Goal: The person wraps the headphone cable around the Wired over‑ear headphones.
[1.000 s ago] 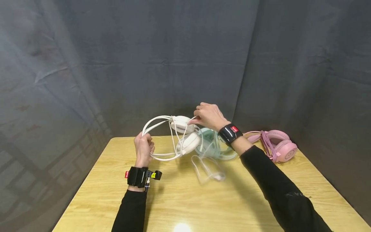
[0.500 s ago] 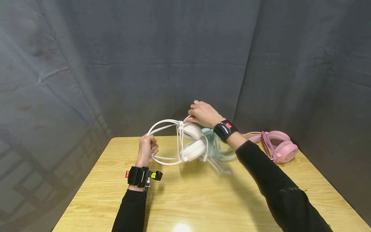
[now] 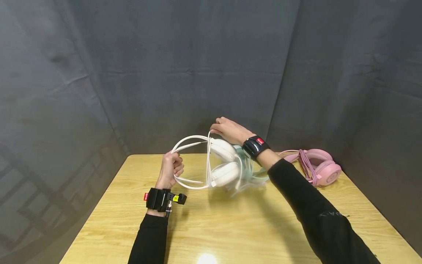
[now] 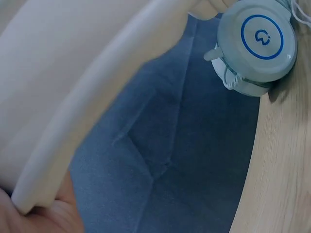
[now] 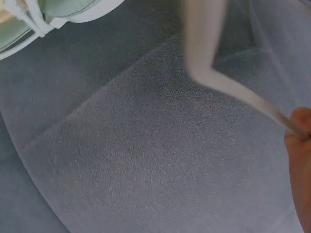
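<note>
A white headset (image 3: 224,161) hangs above the wooden table (image 3: 230,227), its two ear cups stacked. My left hand (image 3: 171,169) grips the white headband (image 3: 184,143) at its left end; the band fills the left wrist view (image 4: 97,97). My right hand (image 3: 227,130) pinches the white cable (image 3: 208,157), which runs down around the ear cups. In the right wrist view the cable (image 5: 228,87) is a blurred streak leading to my fingertips. A mint-green headset (image 3: 245,161) lies behind the white one, its round cup (image 4: 256,44) also seen by the left wrist.
A pink headset (image 3: 318,167) with its cable wound round it lies at the table's back right. Dark grey cloth (image 3: 197,73) hangs behind and on both sides. Bare wood runs across the front of the table.
My right hand has carried the cable up and over to the left round the ear cups; the loose loop that dangled onto the table is drawn in. The left hand shifted slightly right.
</note>
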Tool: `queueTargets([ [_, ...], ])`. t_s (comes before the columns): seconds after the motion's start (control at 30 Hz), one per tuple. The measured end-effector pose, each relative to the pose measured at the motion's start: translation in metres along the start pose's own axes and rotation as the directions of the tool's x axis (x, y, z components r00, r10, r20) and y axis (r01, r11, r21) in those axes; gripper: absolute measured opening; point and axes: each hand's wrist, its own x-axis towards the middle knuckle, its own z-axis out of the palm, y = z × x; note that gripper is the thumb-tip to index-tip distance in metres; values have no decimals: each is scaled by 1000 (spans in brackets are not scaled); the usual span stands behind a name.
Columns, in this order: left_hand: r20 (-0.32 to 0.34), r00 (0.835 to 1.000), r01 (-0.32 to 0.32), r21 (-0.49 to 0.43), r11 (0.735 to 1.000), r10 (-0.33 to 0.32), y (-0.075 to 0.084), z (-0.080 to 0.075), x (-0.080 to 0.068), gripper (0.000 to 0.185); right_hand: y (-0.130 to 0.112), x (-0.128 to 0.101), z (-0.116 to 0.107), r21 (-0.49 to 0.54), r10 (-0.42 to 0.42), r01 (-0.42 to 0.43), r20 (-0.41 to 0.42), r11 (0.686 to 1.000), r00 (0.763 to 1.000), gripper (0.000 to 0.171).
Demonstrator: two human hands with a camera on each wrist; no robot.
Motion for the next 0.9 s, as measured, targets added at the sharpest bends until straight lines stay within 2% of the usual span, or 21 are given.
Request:
queueTargets([
  [0.17, 49, 999, 1, -42, 999, 2, 0, 0, 0, 22, 11, -2, 1, 126, 45, -49, 38, 991, 998, 24],
  [0.23, 85, 996, 10, -101, 995, -1, 0, -1, -1, 22, 18, -5, 3, 169, 83, -91, 51, 981, 995, 26],
  [0.3, 149, 989, 42, -199, 979, -12, 1, -3, -2, 24, 25, -10, 5, 214, 130, -141, 65, 967, 989, 29],
  [0.37, 235, 972, 98, -316, 944, -23, 1, -5, -2, 29, 31, -16, 8, 245, 172, -188, 85, 951, 981, 34],
  [0.43, 318, 948, 169, -424, 890, -28, 2, -7, -1, 33, 34, -20, 11, 274, 192, -217, 113, 937, 975, 40],
  [0.5, 386, 922, 229, -492, 840, -26, 2, -9, 1, 33, 37, -23, 17, 295, 201, -230, 126, 927, 971, 43],
  [0.53, 403, 915, 250, -513, 821, -27, 2, -10, 1, 32, 38, -25, 20, 300, 201, -232, 131, 925, 971, 43],
  [0.63, 419, 907, 292, -545, 786, -46, 0, -12, 3, 30, 41, -31, 29, 334, 208, -239, 128, 912, 970, 36],
  [0.73, 410, 910, 308, -556, 772, -68, -1, -14, 3, 30, 43, -39, 36, 346, 236, -271, 141, 898, 961, 35],
  [0.9, 402, 913, 312, -576, 755, -71, -1, -17, 2, 25, 48, -56, 44, 286, 339, -371, 158, 883, 927, 42],
])
